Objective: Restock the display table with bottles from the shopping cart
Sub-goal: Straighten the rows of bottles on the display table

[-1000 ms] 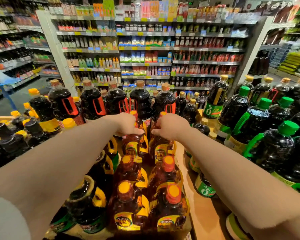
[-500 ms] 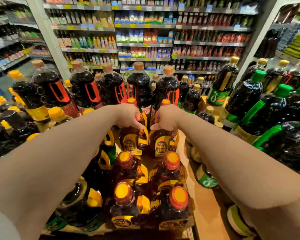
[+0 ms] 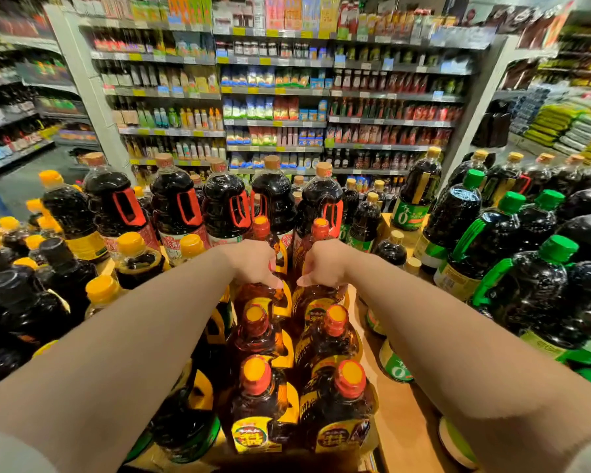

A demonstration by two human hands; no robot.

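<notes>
At frame centre my left hand [image 3: 255, 264] and right hand [image 3: 323, 262] each grip one amber bottle [image 3: 265, 295] [image 3: 316, 298] on the worktop [image 3: 394, 421]; a green label [image 3: 408, 213] at right reads "0".

Both arms reach forward, left hand [image 3: 256, 264] and right hand [image 3: 325, 264] side by side, fingers curled.
</notes>
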